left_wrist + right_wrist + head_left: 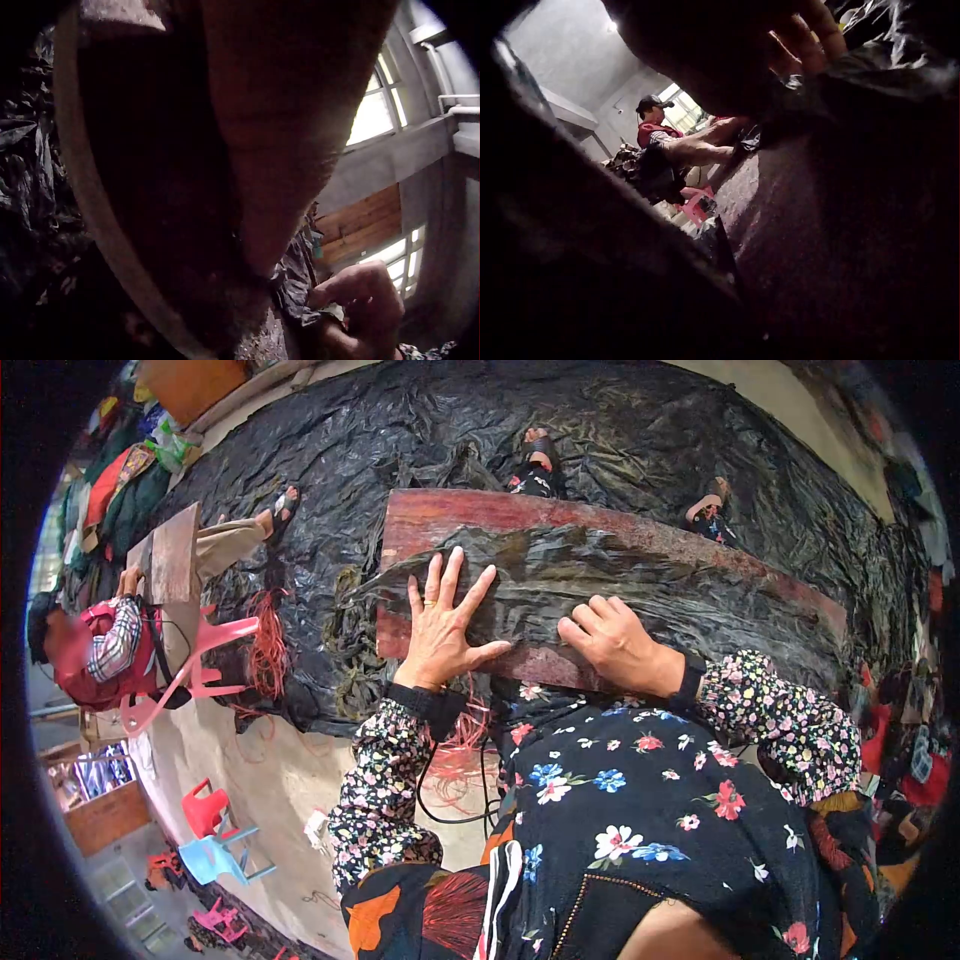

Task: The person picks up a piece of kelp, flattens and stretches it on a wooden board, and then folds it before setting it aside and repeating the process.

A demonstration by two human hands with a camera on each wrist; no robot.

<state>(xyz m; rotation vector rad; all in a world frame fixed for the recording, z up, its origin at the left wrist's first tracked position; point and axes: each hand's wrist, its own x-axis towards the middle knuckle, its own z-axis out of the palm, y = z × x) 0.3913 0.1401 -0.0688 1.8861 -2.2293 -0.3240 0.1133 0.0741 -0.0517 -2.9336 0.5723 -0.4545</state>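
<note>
Dark, wet-looking leaf-like sheets (640, 575) lie lengthwise over a reddish board (450, 510) across the lap. My left hand (440, 625) rests flat on the sheets near the board's left end, fingers spread. To its right, my right hand (620, 647) has its fingers curled at the near edge of the sheets, pinching it. In the left wrist view, the right hand (364, 304) holds a dark fold of the sheet (296, 281). The right wrist view is mostly dark, with the left hand (705, 146) on the board (772, 202).
Dark crumpled sheeting (330, 450) covers the floor beyond the board. At left, a person (100, 645) sits with another board (165, 560) near a pink chair (195, 665). Red strings (265, 650) lie nearby. Red and blue small chairs (215, 850) stand lower left.
</note>
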